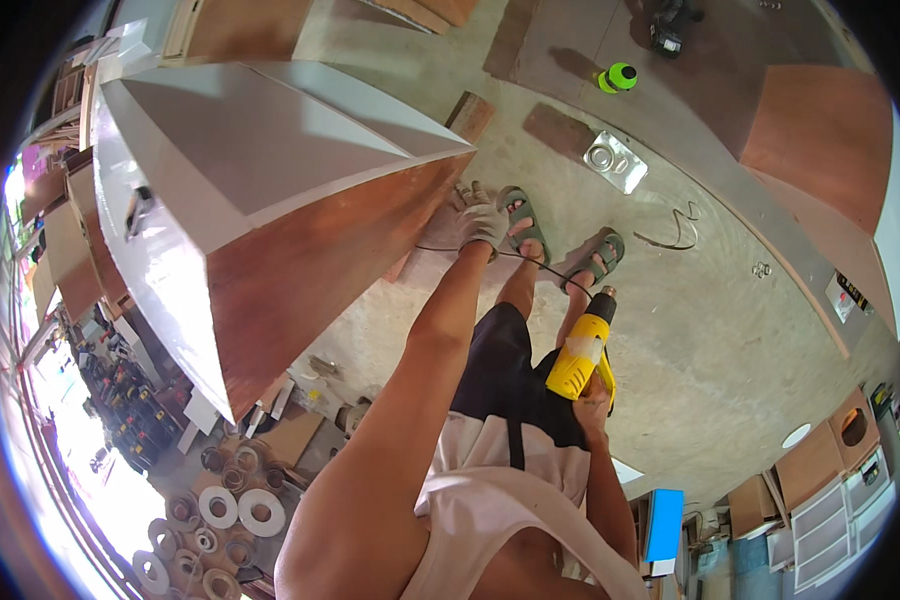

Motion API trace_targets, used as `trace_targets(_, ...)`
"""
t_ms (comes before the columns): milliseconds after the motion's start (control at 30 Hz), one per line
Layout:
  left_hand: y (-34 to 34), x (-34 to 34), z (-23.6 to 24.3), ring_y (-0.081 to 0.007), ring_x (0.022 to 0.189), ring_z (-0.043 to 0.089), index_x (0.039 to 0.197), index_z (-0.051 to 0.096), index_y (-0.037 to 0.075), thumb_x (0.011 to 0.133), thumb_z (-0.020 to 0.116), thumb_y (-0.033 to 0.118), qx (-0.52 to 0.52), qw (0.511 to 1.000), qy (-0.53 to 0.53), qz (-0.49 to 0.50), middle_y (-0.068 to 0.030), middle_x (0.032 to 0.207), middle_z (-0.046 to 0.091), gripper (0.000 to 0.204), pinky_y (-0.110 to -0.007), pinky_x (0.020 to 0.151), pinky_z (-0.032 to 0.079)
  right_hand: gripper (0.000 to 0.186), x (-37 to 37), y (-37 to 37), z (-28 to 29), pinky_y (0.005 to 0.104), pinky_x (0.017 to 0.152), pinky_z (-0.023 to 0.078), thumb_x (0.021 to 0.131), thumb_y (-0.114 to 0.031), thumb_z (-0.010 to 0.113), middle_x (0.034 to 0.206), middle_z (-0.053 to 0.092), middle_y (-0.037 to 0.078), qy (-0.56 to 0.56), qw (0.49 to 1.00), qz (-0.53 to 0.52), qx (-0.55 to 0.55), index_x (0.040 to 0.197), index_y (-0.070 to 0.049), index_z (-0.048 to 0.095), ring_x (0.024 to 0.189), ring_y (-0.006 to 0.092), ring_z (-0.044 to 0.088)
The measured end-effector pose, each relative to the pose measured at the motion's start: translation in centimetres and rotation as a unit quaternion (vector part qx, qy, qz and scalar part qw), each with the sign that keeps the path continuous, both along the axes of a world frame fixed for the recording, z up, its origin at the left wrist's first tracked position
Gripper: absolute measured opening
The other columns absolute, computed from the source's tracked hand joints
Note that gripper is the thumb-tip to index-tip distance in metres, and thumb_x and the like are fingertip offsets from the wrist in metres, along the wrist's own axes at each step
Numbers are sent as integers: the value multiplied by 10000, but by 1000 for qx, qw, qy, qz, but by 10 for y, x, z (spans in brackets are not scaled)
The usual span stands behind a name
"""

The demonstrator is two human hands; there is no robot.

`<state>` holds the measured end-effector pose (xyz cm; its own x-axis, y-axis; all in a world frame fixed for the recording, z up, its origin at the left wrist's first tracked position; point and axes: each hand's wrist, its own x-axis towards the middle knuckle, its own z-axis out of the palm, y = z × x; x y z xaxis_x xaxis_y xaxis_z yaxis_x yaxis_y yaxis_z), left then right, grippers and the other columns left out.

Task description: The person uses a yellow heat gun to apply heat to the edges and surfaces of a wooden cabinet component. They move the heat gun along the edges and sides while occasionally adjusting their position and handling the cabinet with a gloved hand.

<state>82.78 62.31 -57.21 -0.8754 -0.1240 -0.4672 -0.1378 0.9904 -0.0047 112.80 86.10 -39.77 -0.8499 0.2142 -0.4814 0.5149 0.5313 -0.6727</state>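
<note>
No lettering I can read
On the yellow heat gun [571, 374] in my right hand [592, 403] I see a pale patch [583, 349] without legible words; the small white packet [840, 298] is too small to read.

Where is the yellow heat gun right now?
The yellow heat gun is right of centre in the head view, held in the person's right hand, its nozzle just below the right sandal in the picture.
</note>
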Motion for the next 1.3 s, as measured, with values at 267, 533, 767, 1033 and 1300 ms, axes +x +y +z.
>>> trace_targets(267, -23, -4, -30, -473, 1457, 114, 1534, 191, 64, 791, 666, 457, -86, 996, 23, 31, -279, 1589, 84, 965, -623, 1131, 169, 216, 29, 13, 1, 455, 684, 468, 794, -89, 677, 813, 608, 176, -63, 998, -10, -3, 973, -3, 593, 794, 390, 606)
trace_targets(533, -40, -6, -29, -432, 1484, 84, 1537, 208, 43, 870, 612, 426, -64, 998, -4, 18, -239, 1616, 15, 868, -591, 1160, 175, 213, 38, 20, -10, 461, 686, 483, 796, -99, 690, 800, 626, 187, -12, 999, -31, -18, 960, -1, 595, 786, 399, 622)
trace_targets(767, -34, -10, -37, -448, 1479, 77, 1530, 247, 62, 850, 629, 452, -52, 996, -17, 76, -226, 1620, 28, 872, -574, 1171, 173, 226, 45, 25, -12, 433, 703, 520, 822, -134, 691, 853, 663, 178, -100, 994, 29, 32, 1015, -39, 621, 832, 377, 661)
trace_targets(1033, -22, -26, 1, -423, 1457, 191, 1522, 289, 86, 854, 619, 423, -31, 999, -12, 42, -184, 1632, 19, 818, -548, 1126, 298, 158, 28, 27, -12, 450, 639, 483, 780, -33, 647, 768, 629, 195, -82, 997, -14, -2, 928, 1, 604, 733, 401, 624)
trace_targets(1300, -56, 7, 14, -405, 1440, 249, 1530, 272, 96, 875, 602, 424, -21, 989, -78, 125, -154, 1639, -32, 803, -529, 1100, 345, 220, 18, 43, -8, 426, 710, 516, 803, -62, 674, 878, 674, 202, -86, 996, 11, -37, 1006, 3, 621, 833, 387, 665)
